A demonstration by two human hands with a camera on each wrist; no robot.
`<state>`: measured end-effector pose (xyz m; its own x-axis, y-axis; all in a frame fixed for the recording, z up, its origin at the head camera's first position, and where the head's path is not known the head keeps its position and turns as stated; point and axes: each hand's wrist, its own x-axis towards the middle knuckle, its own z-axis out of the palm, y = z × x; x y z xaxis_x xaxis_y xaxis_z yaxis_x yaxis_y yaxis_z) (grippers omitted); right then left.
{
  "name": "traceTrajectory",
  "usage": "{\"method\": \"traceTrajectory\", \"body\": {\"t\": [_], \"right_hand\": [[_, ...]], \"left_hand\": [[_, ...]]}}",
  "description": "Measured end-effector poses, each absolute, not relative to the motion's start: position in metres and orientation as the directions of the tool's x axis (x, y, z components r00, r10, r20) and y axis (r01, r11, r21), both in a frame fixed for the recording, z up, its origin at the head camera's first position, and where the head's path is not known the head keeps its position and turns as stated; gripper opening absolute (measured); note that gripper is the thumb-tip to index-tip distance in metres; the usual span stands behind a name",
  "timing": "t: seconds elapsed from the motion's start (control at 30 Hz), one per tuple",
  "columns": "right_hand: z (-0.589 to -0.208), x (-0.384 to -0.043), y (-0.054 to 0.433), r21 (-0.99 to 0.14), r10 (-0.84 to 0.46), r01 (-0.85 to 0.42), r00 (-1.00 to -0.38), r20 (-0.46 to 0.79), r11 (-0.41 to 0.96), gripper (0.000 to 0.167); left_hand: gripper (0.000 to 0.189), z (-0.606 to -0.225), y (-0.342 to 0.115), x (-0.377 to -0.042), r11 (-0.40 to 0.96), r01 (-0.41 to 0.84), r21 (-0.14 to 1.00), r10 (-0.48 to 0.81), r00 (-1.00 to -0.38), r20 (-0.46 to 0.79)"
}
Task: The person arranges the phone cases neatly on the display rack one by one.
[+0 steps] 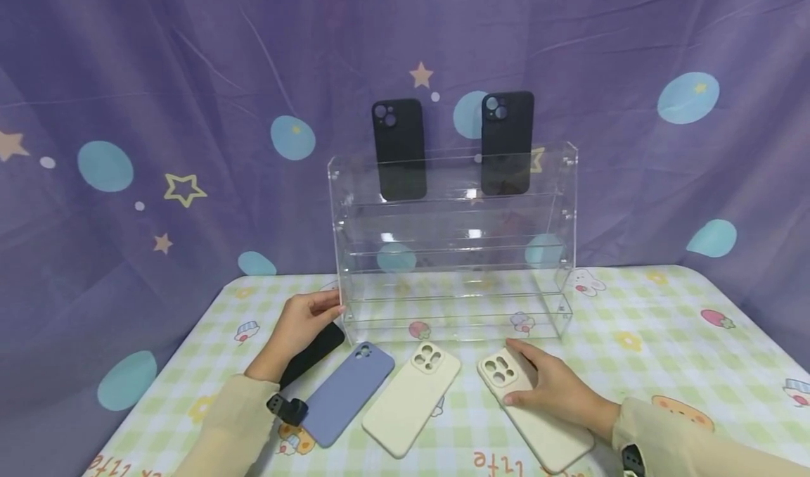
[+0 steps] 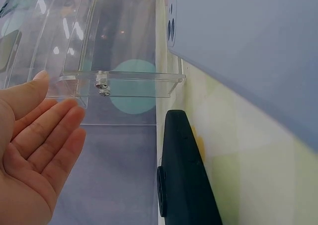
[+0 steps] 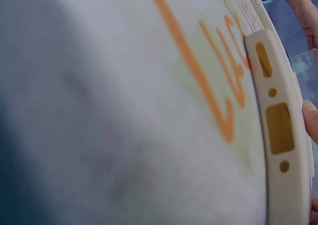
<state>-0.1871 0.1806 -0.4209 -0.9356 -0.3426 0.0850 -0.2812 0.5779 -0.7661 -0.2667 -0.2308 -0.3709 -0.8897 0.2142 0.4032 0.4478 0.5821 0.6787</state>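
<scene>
A purple curtain [image 1: 209,62] with stars and blue spots hangs at the back. A green and white checked cloth [image 1: 671,336] covers the table. On the left, the left hand [image 1: 302,326] is by the left side of a clear stand [image 1: 452,174]. Its fingers are mostly straight and they hold nothing; I cannot tell if they touch the stand. A low black case [image 1: 316,354] lies on the cloth, partly under that hand. Next comes a blue case [image 1: 348,396], lying slanted. The stand has steps, and on its top step a left black case [image 1: 400,139] and a right black case [image 1: 508,136] lean back, well apart. In front of the stand, a middle cream case [image 1: 411,406] lies slanted too. To its right is the right cream case [image 1: 544,428]. The right hand [image 1: 560,392] grips it near its camera holes, with the thumb on one edge.
</scene>
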Motion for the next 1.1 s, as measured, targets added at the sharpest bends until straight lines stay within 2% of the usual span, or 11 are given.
{"method": "traceTrajectory", "body": {"t": [0.23,0.57,0.87,1.03,1.1], "right_hand": [[-0.4213,-0.1845,0.1799,-0.723,-0.333,-0.298,-0.938,0.099,0.623,0.101],[-0.4208,-0.1855,0.1796,-0.651,-0.386,-0.408,-0.903,0.187,0.64,0.102],[-0.4206,-0.1872,0.1765,-0.611,-0.382,-0.477,-0.878,0.289,0.632,0.108],[-0.4161,-0.1873,0.1744,-0.627,-0.359,-0.473,-0.88,0.311,0.619,0.102],[-0.4132,-0.187,0.1738,-0.672,-0.329,-0.441,-0.896,0.298,0.595,0.095]], "left_hand": [[0.033,-0.3702,-0.2298,-0.2656,0.59,0.452,0.669,0.224,-0.888,0.402],[0.034,-0.3694,-0.2315,-0.266,0.594,0.44,0.674,0.215,-0.893,0.395],[0.033,-0.3674,-0.23,-0.2652,0.591,0.44,0.676,0.21,-0.893,0.397],[0.034,-0.3678,-0.2298,-0.2644,0.586,0.435,0.684,0.211,-0.897,0.389],[0.033,-0.3682,-0.2301,-0.264,0.583,0.434,0.687,0.211,-0.897,0.388]]}}
